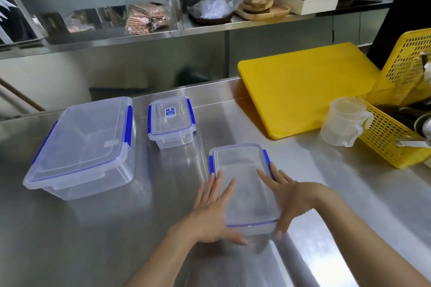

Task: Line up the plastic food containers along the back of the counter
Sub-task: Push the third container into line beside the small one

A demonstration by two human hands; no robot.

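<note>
Three clear plastic containers with blue-clipped lids stand on the steel counter (98, 235). The large container (86, 144) is at the left. A small container (171, 121) with a blue label sits behind the middle, near the back edge. The medium container (242, 184) lies nearest me, gripped from both sides. My left hand (214, 212) presses its left side with fingers flat along the lid. My right hand (291, 200) holds its right side, thumb at the near corner.
A yellow cutting board (303, 91) lies at the back right. A clear measuring jug (345, 121) stands beside a yellow perforated basket (391, 144) holding utensils. A steel shelf (210, 28) above the counter carries bagged items, wooden boards and boxes.
</note>
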